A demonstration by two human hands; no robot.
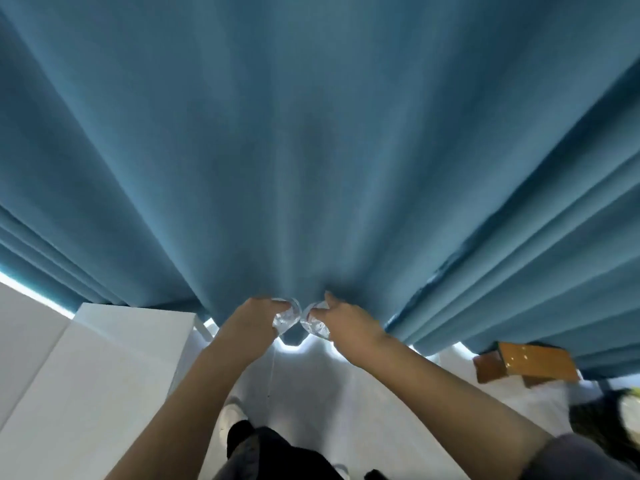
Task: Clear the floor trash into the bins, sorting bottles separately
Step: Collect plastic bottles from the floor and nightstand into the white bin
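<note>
Left hand (pixel 256 315): stretched forward, fingers curled round the left bottle (pixel 286 315) and gripping it.
Right hand (pixel 341 320): stretched forward level with the left hand, thumb up, fingers wrapped round the right bottle (pixel 313 323).
Bottles: both clear plastic, held in the gap between the two hands and almost touching each other. They are blurred, so they are probably bottles, but their caps and shape cannot be made out.
Curtain (pixel 311 150): blue and pleated, directly behind the hands. The fingertips and bottles press into its folds, and it fills everything above the hands.
Floor (pixel 304 386): pale and glossy, below the hands, with a bright strip of light under the curtain hem.
Cabinet (pixel 114 344): white, just left of the left forearm.
Wooden block (pixel 530 362): brown, well to the right of the right hand, at the curtain hem.
Shoe (pixel 232 410): white, beneath the left forearm, with a dark trouser leg (pixel 256 448) nearer the body.
Sleeve (pixel 588 459): grey, on the right upper arm.
</note>
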